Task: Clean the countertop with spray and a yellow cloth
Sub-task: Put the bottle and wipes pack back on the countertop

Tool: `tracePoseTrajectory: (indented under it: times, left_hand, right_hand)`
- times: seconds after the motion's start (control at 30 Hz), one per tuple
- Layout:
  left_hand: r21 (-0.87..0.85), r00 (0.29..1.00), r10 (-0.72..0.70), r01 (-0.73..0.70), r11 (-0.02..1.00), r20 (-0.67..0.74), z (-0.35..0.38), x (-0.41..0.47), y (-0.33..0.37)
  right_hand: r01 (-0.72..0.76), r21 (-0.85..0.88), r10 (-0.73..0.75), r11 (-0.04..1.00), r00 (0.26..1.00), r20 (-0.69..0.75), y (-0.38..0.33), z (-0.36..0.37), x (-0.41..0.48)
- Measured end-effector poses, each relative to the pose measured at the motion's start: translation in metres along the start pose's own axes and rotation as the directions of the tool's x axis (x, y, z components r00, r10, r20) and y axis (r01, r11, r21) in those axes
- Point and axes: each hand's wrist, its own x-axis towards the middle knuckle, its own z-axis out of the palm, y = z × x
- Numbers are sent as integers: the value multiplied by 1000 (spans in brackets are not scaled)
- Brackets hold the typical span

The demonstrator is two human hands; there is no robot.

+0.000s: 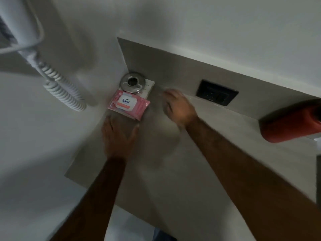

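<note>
Both hands empty: left hand point(119, 134) flat on the counter point(173, 162), right hand point(178, 106) blurred, grip loosely open. Shift the wipes pack point(129, 106) aside before wiping.

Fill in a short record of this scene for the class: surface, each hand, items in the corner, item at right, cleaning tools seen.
surface: grey countertop
left hand: flat, open, just below the wipes pack
right hand: blurred, empty, near the backsplash
corner items: pink wipes pack, metal dish behind it
right edge: red bottle
wall: black socket, coiled cord
yellow cloth: not visible
</note>
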Motion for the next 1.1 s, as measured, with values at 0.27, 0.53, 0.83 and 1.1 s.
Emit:
tracePoseTrajectory:
  times: [0.27,0.53,0.83,1.1]
  left_hand:
    - [40,995,-46,43,998,83,16,82,5]
    - [112,998,-22,14,994,67,17,83,3]
    - [9,996,51,-52,999,71,8,-1,23]
    - [-43,970,148,-143,989,192,50,-50,101]
  right_hand:
    - [313,-272,-203,910,908,366,-31,26,129]
    - [203,-280,-159,938,972,173,-35,37,105]
    - [-105,-192,103,976,994,-25,4,3,-67]
    - [-413,-201,398,888,911,-111,58,-19,-175]
